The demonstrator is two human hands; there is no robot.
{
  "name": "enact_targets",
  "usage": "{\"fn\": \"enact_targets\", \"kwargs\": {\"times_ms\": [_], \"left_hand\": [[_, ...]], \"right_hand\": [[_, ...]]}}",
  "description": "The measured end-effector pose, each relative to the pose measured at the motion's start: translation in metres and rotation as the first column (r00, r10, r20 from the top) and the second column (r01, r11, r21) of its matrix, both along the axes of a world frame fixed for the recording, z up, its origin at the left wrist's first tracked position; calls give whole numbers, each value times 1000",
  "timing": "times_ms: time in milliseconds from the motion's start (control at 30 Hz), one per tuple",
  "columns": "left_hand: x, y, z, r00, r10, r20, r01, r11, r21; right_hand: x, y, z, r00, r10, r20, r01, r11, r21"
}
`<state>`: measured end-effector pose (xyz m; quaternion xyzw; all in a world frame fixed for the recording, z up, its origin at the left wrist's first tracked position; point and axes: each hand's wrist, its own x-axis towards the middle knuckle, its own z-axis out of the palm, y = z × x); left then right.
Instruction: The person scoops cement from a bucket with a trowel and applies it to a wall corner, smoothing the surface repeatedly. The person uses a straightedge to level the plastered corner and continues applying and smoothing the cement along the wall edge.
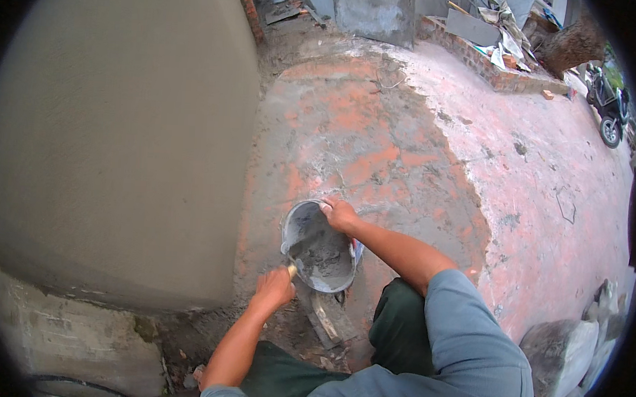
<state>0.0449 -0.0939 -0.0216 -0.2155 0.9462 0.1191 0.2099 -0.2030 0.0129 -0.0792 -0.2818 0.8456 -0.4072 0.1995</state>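
A round bucket (303, 216) of wet grey mortar (322, 250) stands tilted on the ground in front of me, its mouth turned toward me. My right hand (340, 214) grips the far rim, thumb and fingers closed over the edge. At the near left side of the bucket, my left hand (275, 286) is closed round the pale handle of a trowel (292, 271). The trowel's blade is hard to make out against the bucket and mortar. Beneath the bucket's near side lies a wooden board (324, 319).
A tall grey plastered wall (120, 138) rises close on my left. Mortar-smeared reddish paving (399, 167) spreads ahead. Large stones (558, 358) sit at the near right. Farther off are a brick-edged bed (476, 59) with debris, a tree trunk (572, 46) and a motorbike (610, 117).
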Motion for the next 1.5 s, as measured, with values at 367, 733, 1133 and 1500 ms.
{"fn": "enact_targets", "kwargs": {"times_ms": [367, 733, 1133, 1500], "left_hand": [[-36, 43, -68, 991, 115, 67, -123, 984, 130], [-64, 44, -29, 995, -33, 94, 28, 998, 61], [-30, 19, -19, 968, 250, -20, -251, 967, -46], [-16, 68, -107, 937, 336, -94, -255, 845, 470]], "right_hand": [[-15, 0, -16, 997, 70, 23, -69, 995, -67], [-18, 10, -7, 968, 245, -44, -249, 963, -101], [-13, 13, -3, 987, 163, 13, -159, 975, -155], [-26, 19, -3, 981, 112, 161, -87, 984, -153]]}}
